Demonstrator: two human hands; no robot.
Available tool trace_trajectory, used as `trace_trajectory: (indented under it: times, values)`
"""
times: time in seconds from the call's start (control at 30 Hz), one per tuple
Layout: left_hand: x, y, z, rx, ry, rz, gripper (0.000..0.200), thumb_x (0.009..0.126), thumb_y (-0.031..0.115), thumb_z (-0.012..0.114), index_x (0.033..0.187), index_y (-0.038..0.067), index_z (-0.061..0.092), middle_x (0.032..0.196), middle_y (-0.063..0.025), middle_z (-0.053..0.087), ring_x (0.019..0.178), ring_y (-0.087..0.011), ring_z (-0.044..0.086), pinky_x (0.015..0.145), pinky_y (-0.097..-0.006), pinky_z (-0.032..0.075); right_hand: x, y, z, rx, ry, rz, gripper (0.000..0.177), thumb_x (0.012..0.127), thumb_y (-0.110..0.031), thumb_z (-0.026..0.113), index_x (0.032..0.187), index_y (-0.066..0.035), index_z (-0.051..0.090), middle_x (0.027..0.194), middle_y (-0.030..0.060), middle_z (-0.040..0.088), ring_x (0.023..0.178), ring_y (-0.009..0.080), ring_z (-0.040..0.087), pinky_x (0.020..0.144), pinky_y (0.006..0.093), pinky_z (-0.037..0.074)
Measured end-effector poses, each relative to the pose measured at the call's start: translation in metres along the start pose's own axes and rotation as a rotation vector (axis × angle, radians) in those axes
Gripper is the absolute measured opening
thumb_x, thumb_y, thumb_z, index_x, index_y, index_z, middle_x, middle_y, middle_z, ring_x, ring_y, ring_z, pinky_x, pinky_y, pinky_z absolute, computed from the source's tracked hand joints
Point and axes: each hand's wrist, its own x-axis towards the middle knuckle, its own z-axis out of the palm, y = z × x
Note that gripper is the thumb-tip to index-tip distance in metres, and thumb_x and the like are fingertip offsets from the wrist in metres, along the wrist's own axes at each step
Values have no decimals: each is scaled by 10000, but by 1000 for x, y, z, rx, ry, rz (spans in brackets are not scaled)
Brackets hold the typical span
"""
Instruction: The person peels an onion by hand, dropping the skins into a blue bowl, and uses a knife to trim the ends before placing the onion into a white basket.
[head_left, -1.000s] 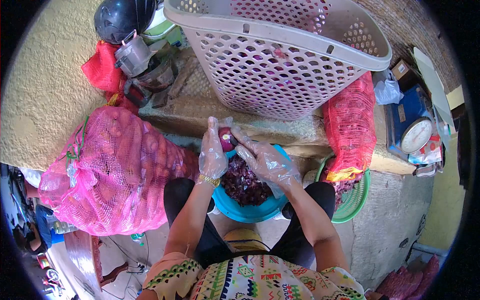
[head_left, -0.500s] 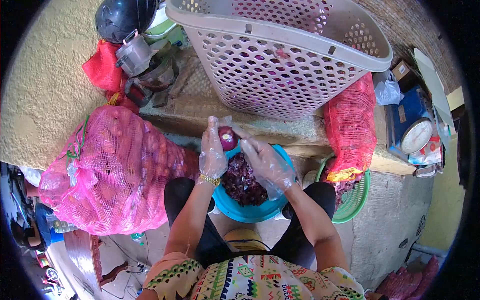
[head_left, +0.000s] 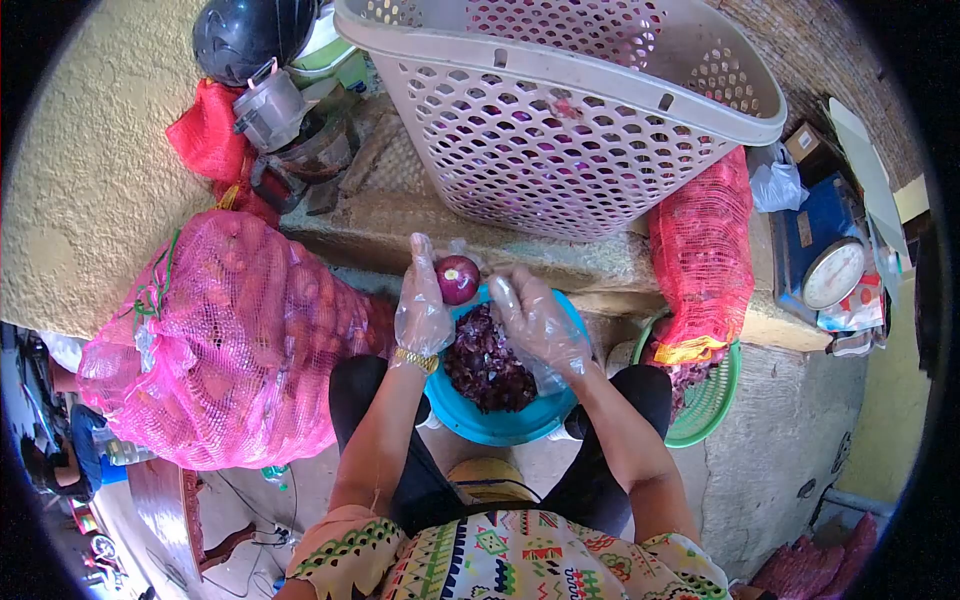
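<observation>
Both my hands wear clear plastic gloves. My left hand (head_left: 424,308) is closed on a red onion (head_left: 458,280), held above the far rim of a blue basin (head_left: 497,430) between my knees. The onion looks smooth and purple, with a pale cut end facing up. Just right of the onion, my right hand (head_left: 536,322) is closed with curled fingers; whatever it may hold is hidden. Dark purple onion skins (head_left: 486,365) fill much of the basin below.
A tall perforated basket (head_left: 560,130) holding onions stands on the ledge ahead. A full pink mesh sack (head_left: 235,350) is at left. On the right are a red mesh sack (head_left: 703,260), a green basket (head_left: 715,405) and a weighing scale (head_left: 832,273).
My right hand has drawn slightly away from the onion, its fingers now more curled. The onion has turned a little in my left hand, and its cut end shows more.
</observation>
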Motion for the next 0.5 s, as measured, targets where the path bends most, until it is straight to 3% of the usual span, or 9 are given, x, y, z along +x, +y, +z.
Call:
trace_trajectory:
  times: [0.03, 0.07, 0.1, 0.17, 0.2, 0.33, 0.43, 0.47, 0.5]
  values:
    - [5, -9, -3, 0, 0, 0, 802, 1115, 689, 331, 1200, -5, 724, 1122, -142, 739, 1020, -218, 704, 954, -384, 563, 1, -12, -9, 25, -25, 169, 445, 1146, -397, 480, 1265, 7, 623, 844, 170, 685, 800, 329, 650, 831, 477, 517]
    - [13, -26, -5, -136, -95, -122, 763, 1124, 659, 348, 1235, -5, 709, 1168, -153, 726, 1048, -226, 702, 957, -386, 573, 3, -18, -15, 50, -50, 337, 419, 1156, -373, 462, 1145, 9, 633, 839, 146, 676, 755, 296, 624, 794, 455, 516]
    - [18, -37, -5, -271, -191, -243, 726, 1133, 628, 365, 1270, -4, 693, 1214, -163, 714, 1077, -233, 701, 959, -389, 584, 5, -15, -19, 50, -51, 337, 419, 1156, -373, 462, 1145, 9, 633, 839, 146, 676, 755, 296, 624, 794, 455, 516]
    - [20, -52, 0, -264, -218, -123, 667, 1143, 578, 392, 1323, -8, 657, 1275, -171, 686, 1108, -246, 695, 959, -397, 597, 11, -7, -27, -43, -102, 251, 435, 1155, -375, 446, 1038, 13, 602, 823, 154, 665, 749, 316, 618, 793, 462, 513]
    - [20, -55, 2, -256, -244, -3, 617, 1152, 527, 418, 1376, -11, 621, 1336, -179, 657, 1139, -259, 690, 959, -405, 610, 12, -4, -30, -44, -102, 251, 435, 1155, -375, 446, 1038, 13, 602, 823, 154, 665, 749, 316, 618, 793, 462, 513]
    - [21, -59, 7, -429, -271, 113, 558, 1149, 431, 499, 1510, 7, 479, 1408, -181, 621, 1184, -243, 681, 977, -379, 593, 15, 2, -34, -199, -120, 190, 464, 1133, -392, 488, 1055, 44, 625, 841, 184, 676, 753, 313, 631, 773, 444, 514]
    - [25, -59, 5, -339, -228, 52, 632, 1120, 515, 525, 1470, -11, 545, 1404, -159, 615, 1190, -264, 678, 906, -370, 636, 16, -2, -38, -171, -133, 183, 493, 1070, -434, 618, 1106, 57, 653, 897, 220, 706, 785, 348, 658, 779, 454, 524]
    - [21, -38, 4, -449, -236, -121, 651, 1117, 544, 510, 1449, -13, 570, 1367, -158, 643, 1161, -252, 693, 907, -362, 632, 15, -6, -42, -127, -173, 216, 535, 1022, -461, 704, 1140, 60, 667, 932, 237, 723, 810, 370, 676, 790, 460, 533]
    - [19, -24, 3, -556, -242, -295, 675, 1115, 573, 495, 1429, -15, 596, 1330, -156, 672, 1133, -240, 707, 908, -354, 629, 15, -9, -44, -127, -173, 215, 535, 1022, -461, 704, 1140, 60, 667, 932, 237, 723, 810, 370, 676, 790, 460, 533]
